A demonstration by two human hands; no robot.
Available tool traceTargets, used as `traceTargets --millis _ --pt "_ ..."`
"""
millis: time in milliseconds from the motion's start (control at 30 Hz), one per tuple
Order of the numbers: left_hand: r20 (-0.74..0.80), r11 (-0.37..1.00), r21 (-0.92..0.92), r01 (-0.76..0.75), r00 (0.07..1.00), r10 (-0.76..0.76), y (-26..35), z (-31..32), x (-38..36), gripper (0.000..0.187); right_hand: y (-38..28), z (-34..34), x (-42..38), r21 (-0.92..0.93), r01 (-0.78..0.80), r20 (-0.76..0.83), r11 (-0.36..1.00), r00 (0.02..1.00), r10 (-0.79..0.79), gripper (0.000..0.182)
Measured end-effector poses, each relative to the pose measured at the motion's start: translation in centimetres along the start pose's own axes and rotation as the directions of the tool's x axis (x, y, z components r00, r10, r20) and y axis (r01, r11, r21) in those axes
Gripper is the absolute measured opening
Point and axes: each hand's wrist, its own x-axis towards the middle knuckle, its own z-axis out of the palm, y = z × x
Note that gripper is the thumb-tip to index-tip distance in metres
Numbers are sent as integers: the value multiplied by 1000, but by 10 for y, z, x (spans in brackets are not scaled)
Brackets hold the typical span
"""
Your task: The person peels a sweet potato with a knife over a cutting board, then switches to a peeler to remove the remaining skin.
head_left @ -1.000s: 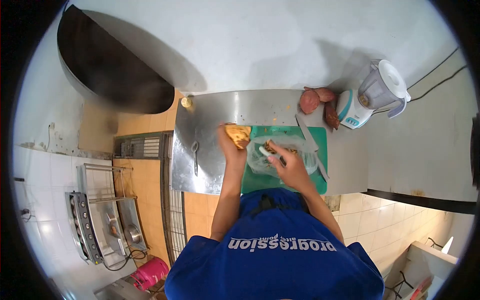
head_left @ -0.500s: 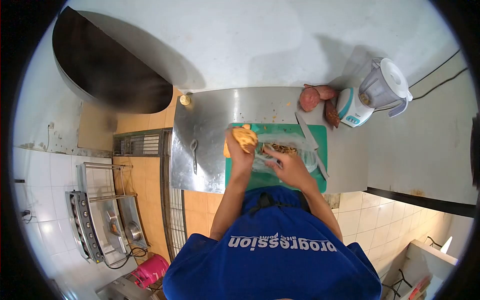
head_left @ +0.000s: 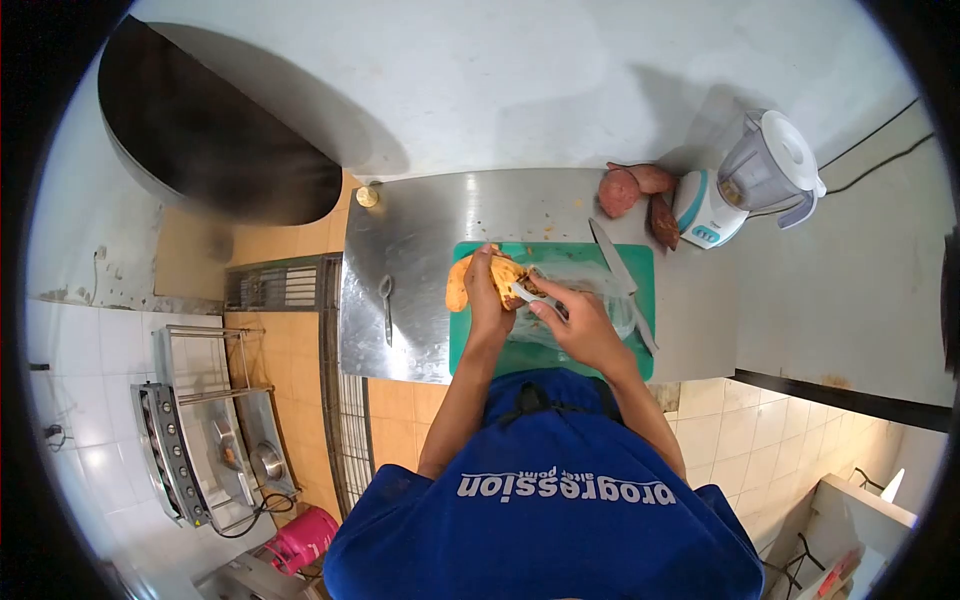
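An orange, partly peeled sweet potato (head_left: 508, 280) is in my left hand (head_left: 485, 300), held over the left part of a green cutting board (head_left: 480, 348). My right hand (head_left: 580, 328) grips a small white-handled tool (head_left: 528, 294), its end against the sweet potato. Another orange peeled piece (head_left: 457, 285) lies at the board's left edge, beside my left hand. Under and beyond my right hand a clear plastic bag (head_left: 610, 300) lies on the board; the peelings near it are mostly covered by my hands. A large knife (head_left: 618, 268) rests across the board's right side.
Unpeeled reddish sweet potatoes (head_left: 619, 193) lie at the back of the steel table (head_left: 410, 230), beside a white blender (head_left: 707, 205). A spoon (head_left: 387, 310) is on the left, and a small bottle (head_left: 367, 197) stands at the back left corner.
The sweet potato in my left hand has turned and come down slightly to the right. My right hand has moved its fingers and tool from over the peelings to the sweet potato.
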Motion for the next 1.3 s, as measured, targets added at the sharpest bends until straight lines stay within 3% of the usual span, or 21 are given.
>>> traceTargets --millis 133,233,300,333,400,433,500,533,600,667,733,800,967,1067,1133,1167,1200,1233,1267,1300 --pt "-61 999 -26 23 998 -24 -1 2 -1 29 4 2 -3 -43 6 -6 999 1000 -7 44" --pt "-149 989 -147 21 988 -43 2 -11 15 28 5 5 -12 -96 -85 65 992 994 92 43" --pt "32 970 -242 -4 999 12 19 -20 23 28 9 13 -23 -263 -89 240 961 958 154 43" --pt "35 970 -244 -8 999 18 27 -9 23 28 8 10 -20 -264 -83 239 961 960 149 43" --pt "-136 971 -208 -121 986 93 36 8 16 32 1 0 -17 -106 -127 76 986 988 135 44" --pt "-146 967 -218 -129 984 99 31 9 13 32 0 -2 -12 -113 -120 89 986 987 130 44" --pt "-160 982 -180 -55 987 26 25 11 8 32 -3 -2 0 -9 9 -62 1000 998 -10 45" --pt "-160 984 -172 -54 987 26 21 6 9 32 -6 -2 5 -1 8 -66 1000 998 -8 45" --pt "2 992 -129 -10 1000 10 11 1 13 32 -11 -4 10 -27 1 -5 1000 1000 -1 45" --pt "9 993 -121 3 1000 -2 8 7 17 31 -11 -4 11 -36 17 -28 999 999 -18 45" --pt "-7 990 -116 -79 997 79 10 15 17 30 -8 -1 13 -43 38 -38 998 999 -39 44" --pt "-18 990 -133 -52 999 50 15 22 16 31 -2 4 12 -16 144 -132 989 981 -145 43" --pt "19 999 -46 -29 999 29 14 15 24 35 1 -2 9 -54 94 -104 994 990 -99 42" --pt "25 998 -32 60 998 -59 7 4 30 37 -4 -12 6 -141 54 -32 988 998 -59 43" --pt "194 954 -284 100 980 -45 9 5 29 36 6 -17 0 -199 36 20 979 999 -33 44" --pt "-124 824 -553 123 966 -228 23 23 32 41 22 -12 -9 -291 41 87 956 996 -16 45" --pt "-116 825 -552 124 968 -223 23 8 44 41 31 -10 -11 -386 62 154 920 988 -2 45" --pt "132 856 -503 118 990 -59 22 -20 67 39 31 -11 -7 -392 75 153 917 988 -15 45" --pt "365 885 -457 93 927 91 19 -38 77 37 32 -11 -7 -320 22 117 947 993 17 47" --pt "26 886 -463 11 1000 1 34 -9 56 35 33 -10 -10 -241 -37 89 970 994 60 48"
